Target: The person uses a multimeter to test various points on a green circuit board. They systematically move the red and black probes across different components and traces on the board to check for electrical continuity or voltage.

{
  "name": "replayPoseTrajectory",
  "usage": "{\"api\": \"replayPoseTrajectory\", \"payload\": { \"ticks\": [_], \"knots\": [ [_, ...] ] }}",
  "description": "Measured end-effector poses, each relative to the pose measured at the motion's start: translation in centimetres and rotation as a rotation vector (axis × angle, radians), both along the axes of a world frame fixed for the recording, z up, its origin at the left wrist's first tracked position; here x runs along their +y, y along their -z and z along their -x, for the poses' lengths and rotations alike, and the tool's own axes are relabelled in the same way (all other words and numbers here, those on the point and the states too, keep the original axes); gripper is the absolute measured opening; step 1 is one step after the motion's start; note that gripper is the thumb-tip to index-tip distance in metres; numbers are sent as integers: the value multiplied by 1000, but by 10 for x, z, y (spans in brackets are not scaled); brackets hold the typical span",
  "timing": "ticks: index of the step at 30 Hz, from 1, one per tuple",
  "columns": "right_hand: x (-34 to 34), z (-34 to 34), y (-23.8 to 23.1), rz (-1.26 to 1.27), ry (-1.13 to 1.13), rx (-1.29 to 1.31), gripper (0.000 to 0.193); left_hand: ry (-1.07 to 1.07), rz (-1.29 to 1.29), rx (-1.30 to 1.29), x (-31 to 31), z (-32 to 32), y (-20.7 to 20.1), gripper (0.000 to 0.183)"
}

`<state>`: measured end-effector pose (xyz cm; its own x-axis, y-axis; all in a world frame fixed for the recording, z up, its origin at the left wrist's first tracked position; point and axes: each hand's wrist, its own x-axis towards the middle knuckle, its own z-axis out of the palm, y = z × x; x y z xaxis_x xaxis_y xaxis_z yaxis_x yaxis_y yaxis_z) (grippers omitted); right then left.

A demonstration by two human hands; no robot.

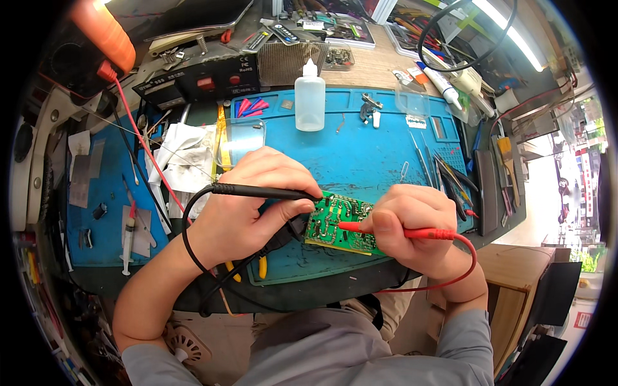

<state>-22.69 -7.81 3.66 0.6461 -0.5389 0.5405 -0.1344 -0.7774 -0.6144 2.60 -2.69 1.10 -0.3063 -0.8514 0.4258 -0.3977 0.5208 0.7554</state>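
A green circuit board [335, 222] rests at the near middle of the blue work mat, its soldered side facing up. My left hand [251, 202] is closed around a black test probe [257, 191], whose tip end reaches the board's upper left corner. From the right, my right hand [412, 222] grips a red test probe [428, 233] that points left over the middle of the board. Whether either metal tip touches the solder cannot be made out. A black lead loops over my left forearm, and a red lead [473, 257] curves below my right wrist.
A translucent squeeze bottle [309, 100] stands upright beyond the board. Tweezers [421, 157] and pliers [457, 183] lie at the right. White tissues [187, 154], a clear plastic box [246, 138] and a syringe [130, 235] are at the left. Yellow-handled pliers [262, 266] lie near the front edge.
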Motion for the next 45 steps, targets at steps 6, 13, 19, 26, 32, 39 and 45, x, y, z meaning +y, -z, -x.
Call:
{"api": "replayPoseTrajectory", "payload": {
  "ticks": [6, 13, 19, 26, 32, 39, 45],
  "knots": [
    [0, -2, 1, 6, -13, -15, 26, 2, 4, -9, 1, -1, 0, 16],
    [-2, 0, 3, -4, -10, -5, 27, 6, -1, -2, 0, 0, 0, 15],
    [0, -1, -2, 3, -8, 27, 24, 5, 21, 10, 3, 0, -2, 15],
    [4, 2, -5, -61, 24, 66, 17, 36, 33, 45, 0, -1, 5, 15],
    [5, -1, -4, -85, 45, 63, 19, 26, 30, 26, 3, -2, 3, 15],
    [4, 2, -1, -100, 50, 56, 20, 34, 6, 64, 3, 1, 4, 12],
    [3, 2, -2, -91, 41, 61, 20, 30, 23, 36, 2, 1, 3, 14]
  ]
}}
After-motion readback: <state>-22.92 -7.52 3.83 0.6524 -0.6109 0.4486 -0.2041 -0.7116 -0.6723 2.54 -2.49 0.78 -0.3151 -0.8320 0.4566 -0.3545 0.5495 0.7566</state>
